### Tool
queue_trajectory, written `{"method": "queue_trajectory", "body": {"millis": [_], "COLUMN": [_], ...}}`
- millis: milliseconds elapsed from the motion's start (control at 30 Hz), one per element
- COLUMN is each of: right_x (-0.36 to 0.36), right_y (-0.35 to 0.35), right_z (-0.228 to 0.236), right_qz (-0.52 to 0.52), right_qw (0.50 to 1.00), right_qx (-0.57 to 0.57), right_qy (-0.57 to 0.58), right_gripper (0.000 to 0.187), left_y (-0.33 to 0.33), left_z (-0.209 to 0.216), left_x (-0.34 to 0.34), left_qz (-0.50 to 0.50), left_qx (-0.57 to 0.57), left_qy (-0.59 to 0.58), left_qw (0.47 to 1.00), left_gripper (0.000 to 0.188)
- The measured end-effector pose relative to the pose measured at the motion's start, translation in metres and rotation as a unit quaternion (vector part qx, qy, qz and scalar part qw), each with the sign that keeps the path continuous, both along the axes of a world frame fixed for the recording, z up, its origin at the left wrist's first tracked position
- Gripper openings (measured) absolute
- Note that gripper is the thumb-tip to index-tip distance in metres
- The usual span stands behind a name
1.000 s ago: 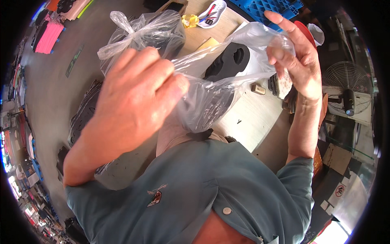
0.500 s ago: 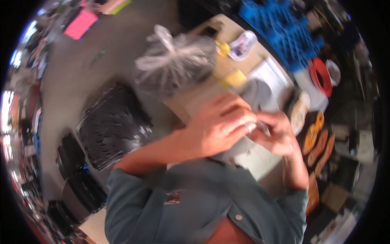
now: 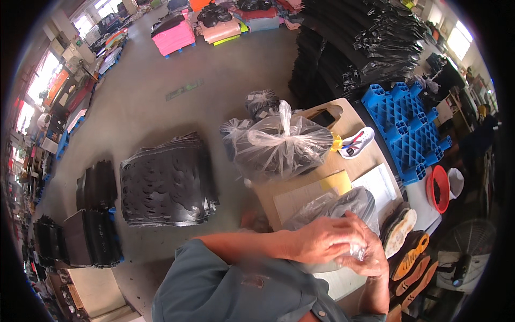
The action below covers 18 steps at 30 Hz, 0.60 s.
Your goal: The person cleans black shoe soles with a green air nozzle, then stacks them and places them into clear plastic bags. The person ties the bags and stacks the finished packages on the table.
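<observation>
Gripping bunched plastic between bent fingers, a worker's two hands meet at the near end of a worktop (image 3: 360, 167). The left hand (image 3: 324, 240) reaches across from the side, its fingers curled in over the gathered film; the right hand (image 3: 371, 258) faces it, thumb and fingers closed on the same crumpled, whitish bunch, though overlapping fingers hide exactly how each grips. The clear bag (image 3: 360, 203) they hold lies on the worktop just beyond the hands. Its film is thin, glossy and wrinkled, loose and creased on the left, smoother over a rounded grey mass on the right; what is inside shows only as a dark, blurred form. A yellow piece of paper (image 3: 341, 182) and a white sheet (image 3: 380, 185) lie close by. Farther along sits a second, knotted bag (image 3: 284, 145), filled with something dark, near a white shoe sole (image 3: 367, 135) with small items resting in it. To the left, a stack of black sheets (image 3: 163, 188) marked with cut-outs stands on the floor (image 3: 236, 75).
</observation>
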State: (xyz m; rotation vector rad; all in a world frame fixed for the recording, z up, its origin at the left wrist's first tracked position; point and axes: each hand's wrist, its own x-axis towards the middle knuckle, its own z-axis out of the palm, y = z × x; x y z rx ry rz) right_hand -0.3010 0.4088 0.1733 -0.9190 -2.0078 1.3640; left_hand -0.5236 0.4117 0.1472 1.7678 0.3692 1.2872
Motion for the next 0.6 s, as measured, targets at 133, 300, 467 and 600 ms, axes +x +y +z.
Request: {"method": "queue_trajectory", "body": {"millis": [133,300,467,600], "right_x": [0.005,0.015,0.005,-0.007], "right_y": [-0.006,-0.014,-0.012,-0.001], "right_z": [0.002,0.012,0.023,0.028], "right_qz": [-0.103,-0.268,-0.271,-0.282], "right_qw": [0.986,0.954,0.958,0.952], "right_qx": [-0.078,-0.013,0.044,0.115], "right_qy": [0.103,0.132,0.08,0.033], "right_gripper": [0.04,0.034,0.027,0.023], "left_y": [0.001,-0.015,-0.017,-0.015], "left_z": [0.01,0.012,0.006,0.018], "left_x": [0.0,-0.008,0.011,0.016], "left_qz": [0.056,-0.041,0.02,-0.068], "left_qx": [0.016,-0.257,-0.079,-0.253], "left_qy": [-0.065,0.135,0.03,-0.072], "left_qw": [0.996,0.956,0.996,0.962], "left_gripper": [0.033,0.042,0.015,0.015]}}
